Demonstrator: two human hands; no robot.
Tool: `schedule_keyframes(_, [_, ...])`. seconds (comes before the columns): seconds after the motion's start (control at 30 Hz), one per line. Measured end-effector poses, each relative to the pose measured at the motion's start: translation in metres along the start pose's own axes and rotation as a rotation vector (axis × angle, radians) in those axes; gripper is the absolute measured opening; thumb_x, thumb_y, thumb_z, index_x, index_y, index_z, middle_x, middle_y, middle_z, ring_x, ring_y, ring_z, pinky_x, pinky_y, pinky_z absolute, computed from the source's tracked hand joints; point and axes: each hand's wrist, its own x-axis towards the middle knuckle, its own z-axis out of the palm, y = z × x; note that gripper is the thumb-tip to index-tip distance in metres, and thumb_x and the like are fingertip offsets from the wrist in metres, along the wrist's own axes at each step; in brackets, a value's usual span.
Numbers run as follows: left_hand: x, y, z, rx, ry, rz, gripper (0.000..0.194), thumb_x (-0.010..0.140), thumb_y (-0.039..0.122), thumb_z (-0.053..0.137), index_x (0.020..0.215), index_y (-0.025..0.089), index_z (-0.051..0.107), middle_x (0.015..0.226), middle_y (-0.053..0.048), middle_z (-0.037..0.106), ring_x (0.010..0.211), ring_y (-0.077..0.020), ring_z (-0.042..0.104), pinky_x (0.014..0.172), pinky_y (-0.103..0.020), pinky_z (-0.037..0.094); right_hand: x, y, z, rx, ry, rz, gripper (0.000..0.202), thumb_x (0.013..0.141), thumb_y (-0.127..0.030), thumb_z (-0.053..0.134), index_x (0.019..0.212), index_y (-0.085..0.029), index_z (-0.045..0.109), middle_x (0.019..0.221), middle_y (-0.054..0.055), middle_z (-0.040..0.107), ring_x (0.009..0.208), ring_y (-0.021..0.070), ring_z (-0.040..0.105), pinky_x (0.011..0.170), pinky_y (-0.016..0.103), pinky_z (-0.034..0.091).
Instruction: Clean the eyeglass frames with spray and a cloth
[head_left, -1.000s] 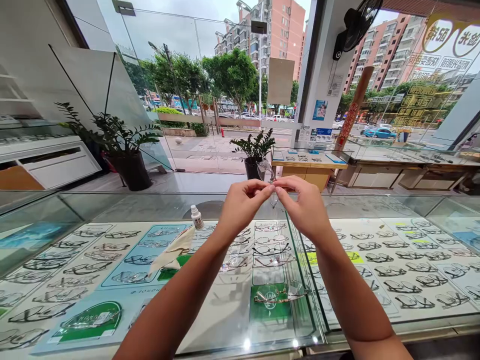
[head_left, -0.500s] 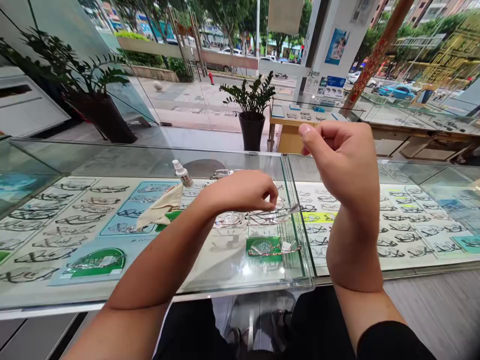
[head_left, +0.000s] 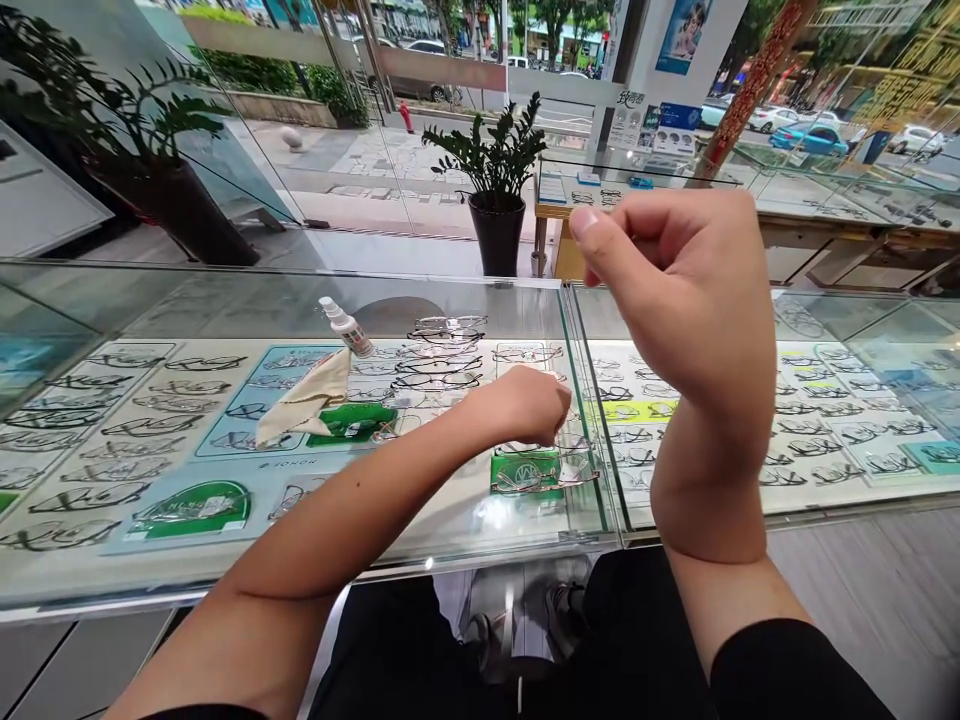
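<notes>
My left hand (head_left: 534, 405) is closed, knuckles up, low over the glass counter beside several eyeglasses. Its fingertips face away, so whatever they grip is hidden. Just below it a pair of eyeglasses (head_left: 517, 484) lies across a green card (head_left: 541, 462). My right hand (head_left: 686, 250) is raised above the counter with the wrist bent, thumb and fingers curled in; nothing shows in it. Left of my left hand, a column of eyeglasses (head_left: 439, 381) rests on the counter. Further left are a green eyeglass case (head_left: 360, 418), a cream cloth (head_left: 307, 398) and a white spray bottle (head_left: 345, 327).
Beneath the glass top (head_left: 480, 525), many frames lie in rows inside the display case. A metal-edged seam (head_left: 592, 400) divides two cases. Behind stand a potted plant (head_left: 496, 225) and another counter (head_left: 559, 212); a second plant (head_left: 180, 200) is at left.
My left hand has moved right and nearer to me, uncovering the column of eyeglasses and the green case. My right hand stays raised and curled. The view has tilted down a little.
</notes>
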Motion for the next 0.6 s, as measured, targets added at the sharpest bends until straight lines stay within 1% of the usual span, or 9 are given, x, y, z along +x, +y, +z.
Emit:
schedule_keyframes(0.07, [0.004, 0.0, 0.001, 0.038, -0.009, -0.022, 0.017, 0.078, 0.02, 0.071, 0.09, 0.023, 0.082, 0.094, -0.008, 0.081, 0.087, -0.0251, 0.074, 0.071, -0.031, 0.05, 0.0, 0.001, 0.001, 0.014, -0.016, -0.008, 0.041, 0.103, -0.032, 0.064, 0.064, -0.018, 0.063, 0.058, -0.004, 0.042, 0.058, 0.011, 0.034, 0.059, 0.031, 0.026])
schedule_keyframes(0.17, [0.008, -0.001, 0.002, 0.041, -0.017, -0.048, 0.015, 0.075, 0.021, 0.074, 0.088, 0.023, 0.081, 0.091, -0.007, 0.081, 0.089, -0.0252, 0.074, 0.074, -0.03, 0.051, -0.001, 0.002, 0.002, 0.015, -0.043, 0.009, 0.046, 0.104, -0.046, 0.062, 0.066, -0.019, 0.062, 0.059, -0.002, 0.046, 0.058, 0.0122, 0.039, 0.058, 0.032, 0.027])
schedule_keyframes(0.27, [0.008, -0.003, 0.003, -0.005, -0.011, -0.062, 0.013, 0.07, 0.022, 0.079, 0.082, 0.023, 0.08, 0.088, -0.007, 0.08, 0.085, -0.0258, 0.073, 0.073, -0.031, 0.051, -0.001, 0.002, 0.003, 0.013, -0.059, 0.033, 0.053, 0.102, -0.059, 0.059, 0.066, -0.02, 0.06, 0.059, -0.002, 0.045, 0.059, 0.0129, 0.041, 0.057, 0.031, 0.027])
schedule_keyframes(0.33, [0.007, -0.007, 0.002, -0.022, 0.008, -0.051, 0.011, 0.069, 0.02, 0.078, 0.08, 0.023, 0.081, 0.086, -0.009, 0.08, 0.081, -0.0272, 0.073, 0.072, -0.033, 0.051, -0.001, 0.002, 0.003, 0.016, -0.065, 0.043, 0.057, 0.1, -0.064, 0.058, 0.065, -0.02, 0.057, 0.058, -0.002, 0.043, 0.059, 0.013, 0.042, 0.057, 0.031, 0.027])
schedule_keyframes(0.47, [0.004, -0.018, 0.0, -0.015, 0.078, -0.088, 0.007, 0.073, 0.021, 0.074, 0.077, 0.021, 0.08, 0.078, -0.011, 0.077, 0.08, -0.0286, 0.072, 0.073, -0.034, 0.049, 0.0, 0.0, 0.003, 0.015, -0.067, 0.057, 0.058, 0.099, -0.066, 0.058, 0.063, -0.021, 0.054, 0.057, -0.002, 0.039, 0.059, 0.0128, 0.041, 0.055, 0.031, 0.026])
schedule_keyframes(0.53, [0.005, -0.022, 0.0, -0.013, 0.122, -0.117, 0.005, 0.073, 0.024, 0.076, 0.075, 0.021, 0.079, 0.076, -0.011, 0.076, 0.082, -0.0286, 0.072, 0.074, -0.034, 0.048, 0.0, -0.001, 0.003, 0.014, -0.072, 0.065, 0.058, 0.1, -0.064, 0.059, 0.061, -0.021, 0.053, 0.056, -0.002, 0.038, 0.059, 0.0128, 0.041, 0.055, 0.031, 0.025])
schedule_keyframes(0.6, [0.008, -0.023, 0.001, -0.009, 0.143, -0.112, 0.006, 0.073, 0.026, 0.078, 0.073, 0.02, 0.077, 0.077, -0.011, 0.076, 0.083, -0.0289, 0.071, 0.074, -0.033, 0.047, 0.0, -0.002, 0.004, 0.019, -0.086, 0.074, 0.057, 0.1, -0.06, 0.062, 0.06, -0.021, 0.052, 0.055, -0.002, 0.038, 0.059, 0.013, 0.041, 0.055, 0.031, 0.026])
